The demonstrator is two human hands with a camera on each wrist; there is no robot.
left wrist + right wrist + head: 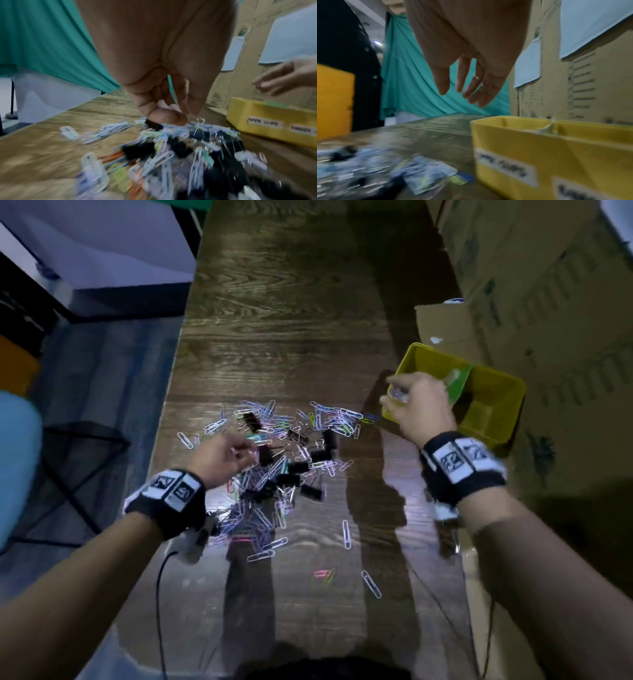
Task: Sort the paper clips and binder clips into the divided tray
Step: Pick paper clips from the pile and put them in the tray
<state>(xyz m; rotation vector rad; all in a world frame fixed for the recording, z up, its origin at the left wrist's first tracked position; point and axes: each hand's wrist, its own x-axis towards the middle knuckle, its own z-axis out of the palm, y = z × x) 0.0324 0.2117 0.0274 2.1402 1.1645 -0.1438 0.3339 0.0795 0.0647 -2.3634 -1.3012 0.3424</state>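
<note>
From the head view, a tangled heap of paper clips (270, 474) and black binder clips (311, 491) is seen in the middle of the surface (291, 320), with a few stray clips nearer the front edge, and the yellow tray (493, 412) is set at the right edge, against the cardboard boxes (548, 285). The left hand (222, 453) is held over the left side of the heap with its fingers curled, and the right hand (418, 405) is held over the near left corner of the tray. Both tray compartments appear nearly bare, so most of the sorting is judged still to be done. In the left wrist view, the curled fingers (163, 116) are seen bunched just above a black binder clip; whether anything is pinched cannot be told through the blur. Because the clips are interlocked, a lifted piece could drag others along, and mixed kinds might be carried over together. In the right wrist view, the right hand's fingers (471, 83) are shown straight and spread, with nothing held, above the surface just beside the tray's left end. Two labels (503, 167) are fixed to the tray's front wall, but they are blurred; a clip could be dropped in the wrong compartment, or be bounced off the rim onto the surface.
</note>
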